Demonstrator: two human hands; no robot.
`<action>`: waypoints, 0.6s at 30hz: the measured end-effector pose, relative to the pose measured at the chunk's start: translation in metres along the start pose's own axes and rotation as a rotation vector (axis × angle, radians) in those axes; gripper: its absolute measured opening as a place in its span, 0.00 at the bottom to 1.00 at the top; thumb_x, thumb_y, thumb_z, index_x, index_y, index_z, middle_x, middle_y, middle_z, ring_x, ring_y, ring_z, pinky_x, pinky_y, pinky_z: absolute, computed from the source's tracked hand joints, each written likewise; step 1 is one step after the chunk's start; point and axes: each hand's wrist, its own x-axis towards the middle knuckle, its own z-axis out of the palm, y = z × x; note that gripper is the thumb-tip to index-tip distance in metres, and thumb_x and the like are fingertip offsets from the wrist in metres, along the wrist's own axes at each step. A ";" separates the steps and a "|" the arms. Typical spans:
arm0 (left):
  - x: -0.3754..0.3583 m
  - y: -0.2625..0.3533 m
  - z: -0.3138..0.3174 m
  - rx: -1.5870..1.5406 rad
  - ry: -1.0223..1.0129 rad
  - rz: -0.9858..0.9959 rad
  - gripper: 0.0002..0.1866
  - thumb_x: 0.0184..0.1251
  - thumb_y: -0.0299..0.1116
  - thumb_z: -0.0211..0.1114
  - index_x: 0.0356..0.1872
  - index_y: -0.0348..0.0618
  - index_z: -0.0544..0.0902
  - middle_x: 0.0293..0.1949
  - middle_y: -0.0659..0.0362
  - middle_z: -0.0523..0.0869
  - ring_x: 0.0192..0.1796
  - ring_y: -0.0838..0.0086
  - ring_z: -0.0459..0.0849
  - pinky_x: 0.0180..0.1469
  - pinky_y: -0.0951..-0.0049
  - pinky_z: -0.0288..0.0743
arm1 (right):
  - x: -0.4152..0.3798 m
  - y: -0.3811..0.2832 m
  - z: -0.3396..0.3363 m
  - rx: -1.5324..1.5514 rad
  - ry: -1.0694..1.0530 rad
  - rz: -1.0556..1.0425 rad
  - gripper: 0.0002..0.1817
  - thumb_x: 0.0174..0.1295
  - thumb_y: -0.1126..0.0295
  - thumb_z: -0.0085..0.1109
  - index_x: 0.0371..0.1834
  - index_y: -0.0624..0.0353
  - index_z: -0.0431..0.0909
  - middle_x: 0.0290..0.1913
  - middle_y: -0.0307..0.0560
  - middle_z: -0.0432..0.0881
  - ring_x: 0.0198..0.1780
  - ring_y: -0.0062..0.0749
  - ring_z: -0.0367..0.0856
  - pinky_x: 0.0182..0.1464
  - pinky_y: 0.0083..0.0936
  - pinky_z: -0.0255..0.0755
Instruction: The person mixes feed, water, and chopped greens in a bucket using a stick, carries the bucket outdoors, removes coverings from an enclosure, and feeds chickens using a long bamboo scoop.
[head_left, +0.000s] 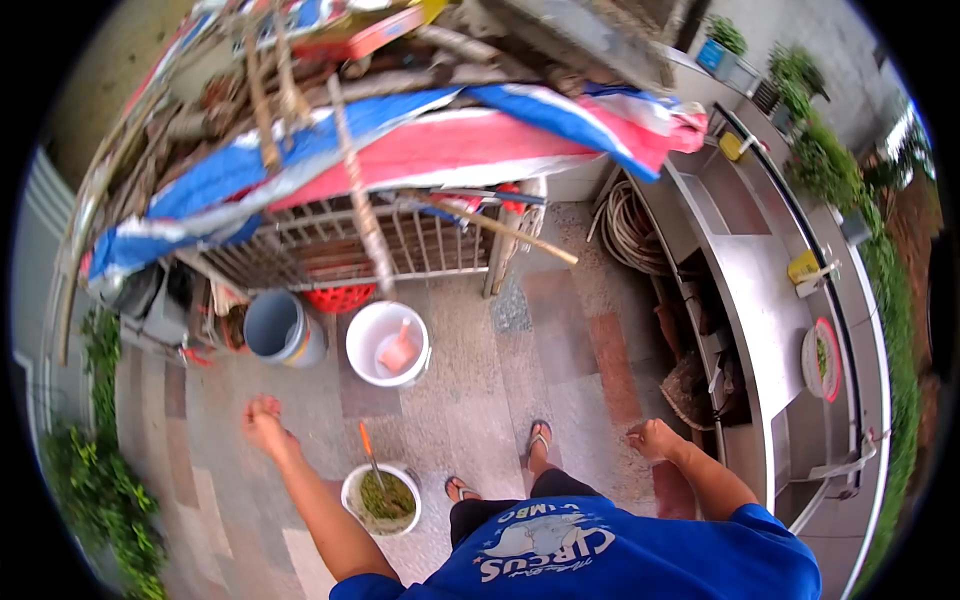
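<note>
My left hand (265, 424) is held out over the paved floor, fingers loosely curled and apart, with nothing in it. Nearest to it are a grey bucket (275, 325) and a white bucket (362, 372) with a pink scoop-like thing (399, 350) inside. Below and to the right stands a white pail (352, 490) of green chopped matter (388, 500), an orange-handled tool (366, 440) leaning in it. My right hand (656, 440) hangs on the other side, near the counter, its fingers loosely bent and holding nothing that I can see.
Ahead is a metal-barred pen (430, 235) under a striped tarp (430, 150), piled with wood. A stick (362, 215) leans toward the white bucket. At right runs a steel counter (765, 320) with a red-rimmed basin (826, 360) and a coiled hose (630, 235). Plants (90, 490) grow at left.
</note>
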 end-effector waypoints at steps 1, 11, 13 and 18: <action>-0.016 0.043 0.031 -0.049 -0.031 0.096 0.11 0.75 0.29 0.61 0.50 0.33 0.80 0.43 0.54 0.86 0.41 0.70 0.85 0.44 0.70 0.82 | 0.006 0.010 -0.010 0.019 0.021 -0.006 0.15 0.64 0.57 0.64 0.43 0.56 0.90 0.41 0.64 0.88 0.46 0.61 0.87 0.53 0.46 0.82; -0.194 0.270 0.296 -0.141 -0.551 0.573 0.14 0.76 0.29 0.65 0.56 0.32 0.79 0.52 0.51 0.87 0.47 0.72 0.86 0.52 0.70 0.83 | 0.046 0.134 -0.119 0.197 0.341 0.013 0.15 0.67 0.64 0.64 0.48 0.65 0.87 0.38 0.66 0.88 0.44 0.56 0.90 0.47 0.41 0.83; -0.220 0.286 0.347 -0.060 -0.685 0.610 0.15 0.75 0.29 0.67 0.57 0.33 0.80 0.52 0.52 0.87 0.47 0.72 0.87 0.53 0.69 0.83 | 0.040 0.128 -0.152 0.362 0.416 0.040 0.15 0.65 0.63 0.65 0.44 0.66 0.86 0.37 0.70 0.85 0.43 0.61 0.88 0.46 0.45 0.81; -0.246 0.305 0.464 0.079 -0.914 0.628 0.14 0.76 0.32 0.67 0.54 0.35 0.81 0.43 0.60 0.85 0.43 0.79 0.85 0.44 0.78 0.81 | 0.043 0.120 -0.216 0.476 0.477 0.044 0.16 0.67 0.66 0.65 0.49 0.69 0.85 0.35 0.68 0.85 0.40 0.56 0.88 0.44 0.41 0.80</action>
